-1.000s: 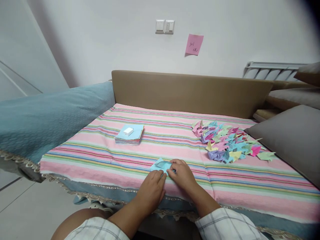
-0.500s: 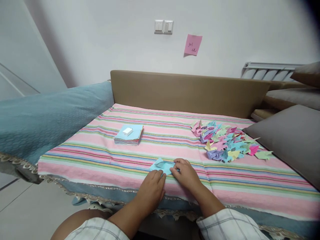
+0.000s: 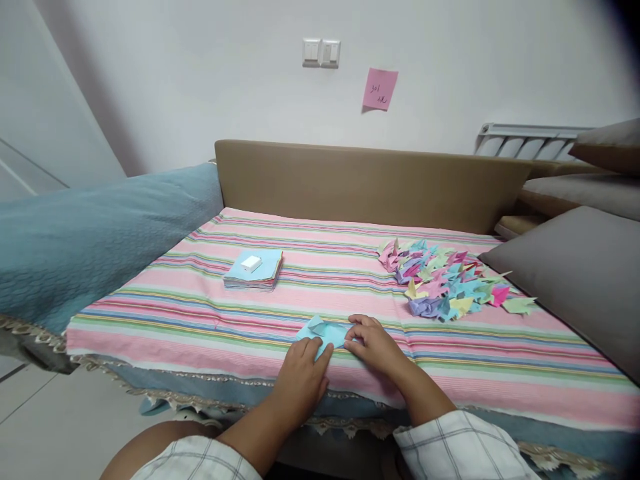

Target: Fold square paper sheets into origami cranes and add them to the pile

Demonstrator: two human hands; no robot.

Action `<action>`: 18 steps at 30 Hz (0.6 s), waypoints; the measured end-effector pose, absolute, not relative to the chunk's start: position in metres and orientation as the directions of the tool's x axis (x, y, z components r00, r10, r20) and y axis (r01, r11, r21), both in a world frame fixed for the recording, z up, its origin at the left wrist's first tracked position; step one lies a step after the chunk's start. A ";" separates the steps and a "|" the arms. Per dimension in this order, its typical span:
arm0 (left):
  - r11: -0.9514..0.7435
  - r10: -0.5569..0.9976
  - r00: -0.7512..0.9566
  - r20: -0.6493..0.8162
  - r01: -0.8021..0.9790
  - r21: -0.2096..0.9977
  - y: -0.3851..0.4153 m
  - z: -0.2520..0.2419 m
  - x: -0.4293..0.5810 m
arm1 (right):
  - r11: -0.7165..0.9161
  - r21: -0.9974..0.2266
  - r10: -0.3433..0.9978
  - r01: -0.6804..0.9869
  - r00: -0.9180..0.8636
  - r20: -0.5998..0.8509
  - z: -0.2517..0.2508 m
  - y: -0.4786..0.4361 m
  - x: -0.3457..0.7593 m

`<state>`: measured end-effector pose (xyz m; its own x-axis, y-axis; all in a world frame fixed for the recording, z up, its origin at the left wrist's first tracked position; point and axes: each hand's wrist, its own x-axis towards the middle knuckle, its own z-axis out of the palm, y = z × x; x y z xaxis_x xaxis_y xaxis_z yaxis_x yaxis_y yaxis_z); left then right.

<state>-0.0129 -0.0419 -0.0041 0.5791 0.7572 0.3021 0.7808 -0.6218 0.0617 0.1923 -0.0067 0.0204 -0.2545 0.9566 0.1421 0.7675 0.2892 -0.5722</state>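
Observation:
A light blue sheet of origami paper (image 3: 333, 335), partly folded, lies on the striped cloth in front of me. One small flap stands up at its left end. My left hand (image 3: 303, 365) is on the near left edge of the paper, fingers curled onto it and the thumb pressing apart from the index finger. At the right end, my right hand (image 3: 373, 345) pinches the paper between thumb and fingers. The fingertips of both hands hide parts of the paper's edges.
A stack of square coloured paper (image 3: 254, 277) with a small white box (image 3: 251, 264) on top sits to the left. Many folded paper pieces (image 3: 447, 280) are heaped at the right, beside a grey cushion (image 3: 570, 280). A brown backrest (image 3: 370, 187) runs along the wall.
My left thumb and index finger have spread further apart on the paper. The raised flap at the left looks slightly more folded over. The view has shifted a little to the right.

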 end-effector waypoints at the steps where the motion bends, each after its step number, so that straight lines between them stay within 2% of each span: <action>1: -0.623 0.756 0.581 0.301 0.780 0.061 -0.042 -0.004 -0.013 | 0.296 -0.571 0.954 0.766 -0.266 0.139 0.020 -0.006 0.195; 12: -0.608 0.761 0.569 0.312 0.793 0.039 -0.042 -0.005 -0.010 | 0.400 -0.517 0.916 0.757 -0.332 0.223 0.017 -0.002 0.202; 15: -0.585 0.777 0.546 0.313 0.810 0.039 -0.042 -0.005 -0.009 | 0.388 -0.568 0.921 0.726 -0.333 0.204 0.020 -0.002 0.202; 18: -0.582 0.777 0.544 0.316 0.813 0.032 -0.042 -0.006 -0.008 | 0.220 -0.686 0.974 0.693 -0.190 0.121 0.022 -0.003 0.202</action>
